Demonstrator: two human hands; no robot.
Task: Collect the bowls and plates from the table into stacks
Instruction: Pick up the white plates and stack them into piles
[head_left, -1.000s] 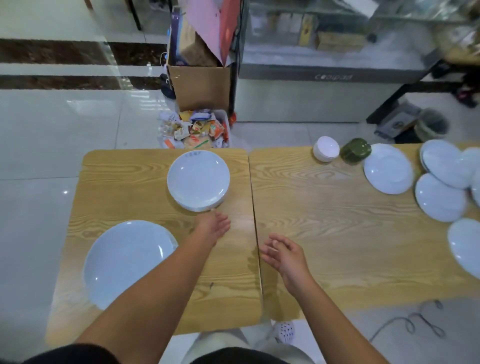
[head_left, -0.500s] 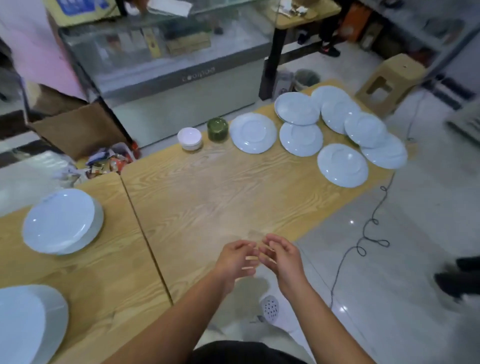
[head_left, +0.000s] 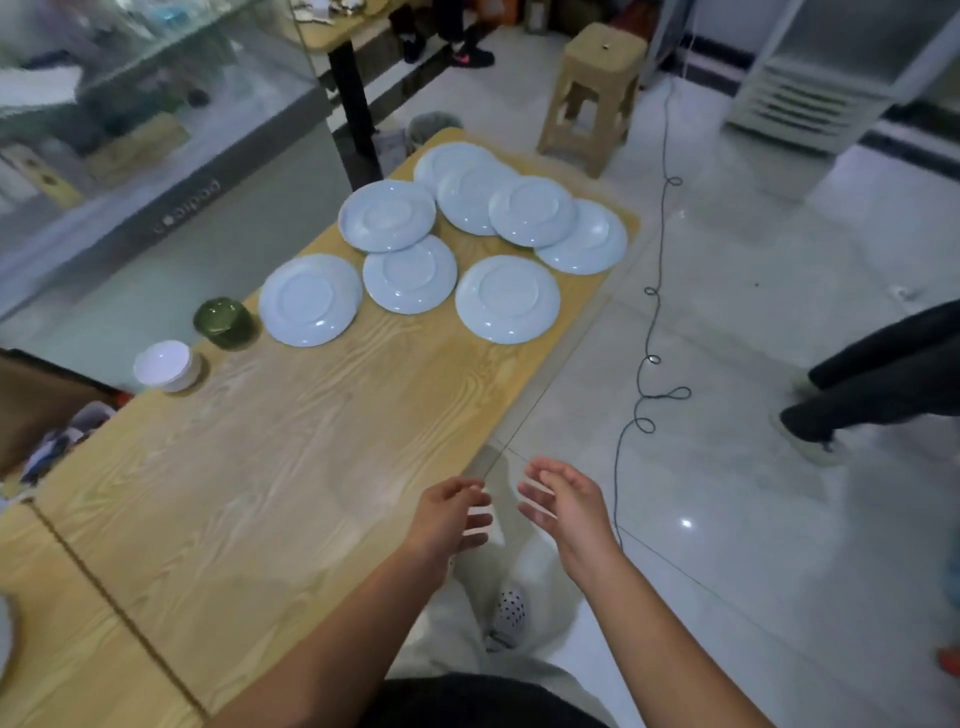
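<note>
Several pale blue plates lie spread over the far end of the wooden table, some overlapping; the nearest plate lies by the right edge, with another plate further left. A small white bowl and a green bowl stand at the table's far left edge. My left hand and my right hand hover side by side past the table's near right edge, over the floor. Both have relaxed fingers and hold nothing.
A black cable snakes over the tiled floor to the right of the table. A beige plastic stool stands beyond the table's far end. Another person's legs are at the right. A glass counter runs along the left.
The view has swung right, away from the stacked plates on the left table toward the spread plates. My hands have moved apart and their fingers have loosened.
</note>
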